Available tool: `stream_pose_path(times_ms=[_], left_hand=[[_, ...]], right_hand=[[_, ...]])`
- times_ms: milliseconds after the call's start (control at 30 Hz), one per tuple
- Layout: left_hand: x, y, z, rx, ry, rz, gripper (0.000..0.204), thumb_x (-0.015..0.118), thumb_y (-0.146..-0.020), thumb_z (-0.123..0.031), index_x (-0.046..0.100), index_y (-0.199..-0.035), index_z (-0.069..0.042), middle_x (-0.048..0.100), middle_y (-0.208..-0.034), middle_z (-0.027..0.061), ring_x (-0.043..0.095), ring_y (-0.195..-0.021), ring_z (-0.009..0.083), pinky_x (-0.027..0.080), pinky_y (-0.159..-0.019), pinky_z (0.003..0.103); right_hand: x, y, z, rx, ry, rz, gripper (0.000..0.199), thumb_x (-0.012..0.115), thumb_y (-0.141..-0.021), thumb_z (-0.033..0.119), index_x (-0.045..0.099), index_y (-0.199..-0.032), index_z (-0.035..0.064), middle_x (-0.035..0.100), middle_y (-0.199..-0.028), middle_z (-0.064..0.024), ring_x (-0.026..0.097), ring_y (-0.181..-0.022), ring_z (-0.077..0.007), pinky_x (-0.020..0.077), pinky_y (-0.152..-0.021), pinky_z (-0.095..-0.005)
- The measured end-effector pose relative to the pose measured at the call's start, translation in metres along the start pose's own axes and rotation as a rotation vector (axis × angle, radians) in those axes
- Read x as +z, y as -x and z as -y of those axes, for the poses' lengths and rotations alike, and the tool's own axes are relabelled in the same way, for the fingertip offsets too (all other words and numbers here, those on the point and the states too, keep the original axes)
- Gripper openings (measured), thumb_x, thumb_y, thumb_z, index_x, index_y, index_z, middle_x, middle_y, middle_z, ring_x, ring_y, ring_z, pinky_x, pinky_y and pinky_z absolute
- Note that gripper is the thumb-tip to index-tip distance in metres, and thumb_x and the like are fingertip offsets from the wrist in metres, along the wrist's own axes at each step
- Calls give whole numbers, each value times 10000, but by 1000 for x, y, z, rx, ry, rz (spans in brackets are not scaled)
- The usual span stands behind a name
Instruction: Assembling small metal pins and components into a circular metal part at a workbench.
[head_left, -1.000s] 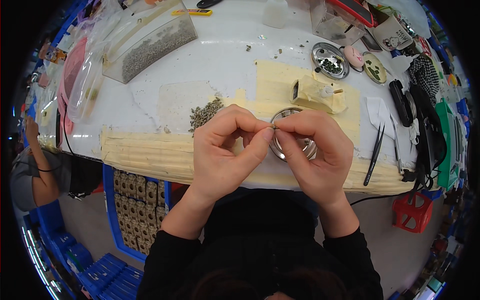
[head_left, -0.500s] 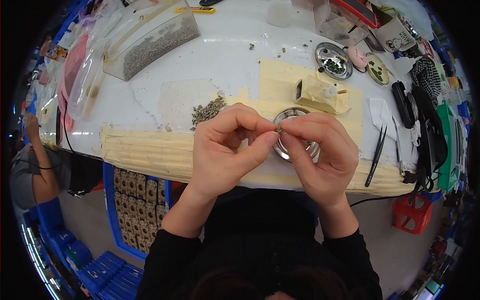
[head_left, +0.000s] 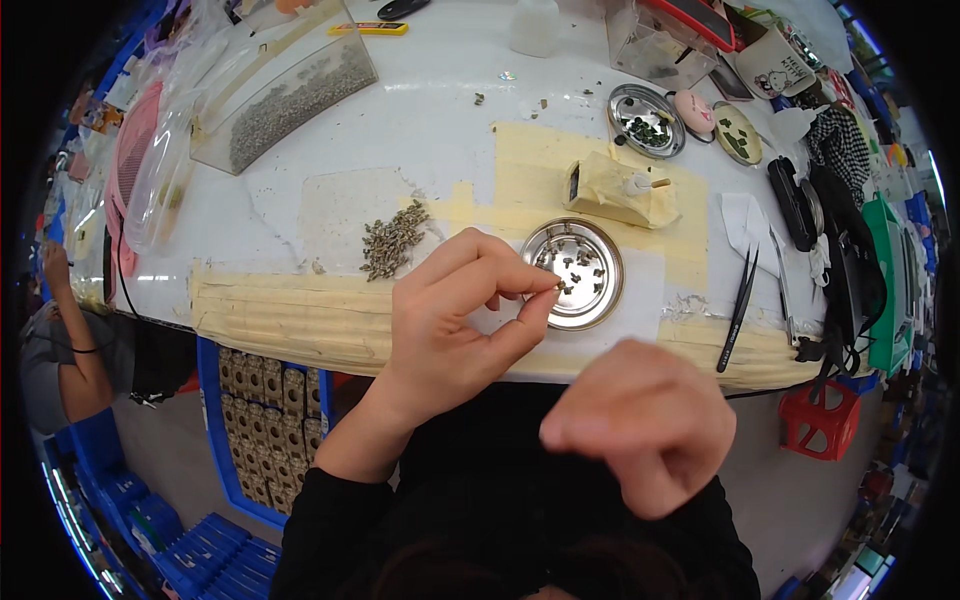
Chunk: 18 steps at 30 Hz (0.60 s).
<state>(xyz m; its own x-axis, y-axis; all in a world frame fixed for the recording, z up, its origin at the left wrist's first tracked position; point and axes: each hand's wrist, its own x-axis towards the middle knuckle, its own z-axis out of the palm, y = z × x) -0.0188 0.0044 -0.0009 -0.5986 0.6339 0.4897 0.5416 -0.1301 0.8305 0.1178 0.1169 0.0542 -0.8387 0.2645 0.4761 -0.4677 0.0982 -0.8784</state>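
Note:
My left hand [head_left: 465, 320] is closed in a pinch over the left rim of a round metal dish [head_left: 612, 312]. Between its thumb and index tip sits a tiny brownish piece [head_left: 559, 287], too small to name. Several small dark pieces [head_left: 574, 272] lie scattered in the dish. Nearer to me, off the table's front edge, my right hand [head_left: 645, 425] is blurred with its fingers curled together; whatever they hold, if anything, does not show. Left of the dish, a heap of small grey-brown pieces [head_left: 392, 240] rests on the table.
Behind the dish stands a tape-wrapped block [head_left: 615, 195]. Black tweezers [head_left: 738, 315] lie to the right. A clear bin of grey granules [head_left: 295, 110] is at the far left, a lid-like dish with green pieces [head_left: 646, 122] at the far right. A blue crate [head_left: 208, 400] sits below the table.
My right hand has come away from my left and moved down toward me. The left hand keeps its pinch. The dish now shows almost wholly, and the view has shifted slightly.

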Motion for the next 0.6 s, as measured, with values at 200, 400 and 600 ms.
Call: stream_pose_path(times_ms=[200, 400, 600], left_hand=[[12, -5, -1, 116, -144, 98, 169, 751, -722, 62, 730, -874, -8, 624, -782, 61, 581, -672, 138, 443, -580, 258], [12, -4, 3, 123, -247, 158, 178, 752, -730, 59, 727, -893, -6, 613, -795, 76, 589, -708, 175, 457, -611, 278], [14, 1, 4, 72, -278, 54, 168, 740, -746, 31, 693, -901, -14, 590, -817, 87, 573, -722, 257, 458, -630, 351]], right_hand=[[46, -5, 20, -541, -301, -68, 215, 607, -949, 85, 730, -1104, 1, 704, -1008, -176, 643, -762, -239, 541, -615, -237], [74, 1, 29, -407, -388, -303, 186, 641, -930, 81, 751, -1073, 32, 722, -1042, -112, 619, -807, -221, 533, -670, -257], [14, 3, -10, -558, -203, 112, 198, 658, -925, 126, 753, -1078, 46, 723, -1073, -130, 633, -885, -245, 546, -744, -298]])
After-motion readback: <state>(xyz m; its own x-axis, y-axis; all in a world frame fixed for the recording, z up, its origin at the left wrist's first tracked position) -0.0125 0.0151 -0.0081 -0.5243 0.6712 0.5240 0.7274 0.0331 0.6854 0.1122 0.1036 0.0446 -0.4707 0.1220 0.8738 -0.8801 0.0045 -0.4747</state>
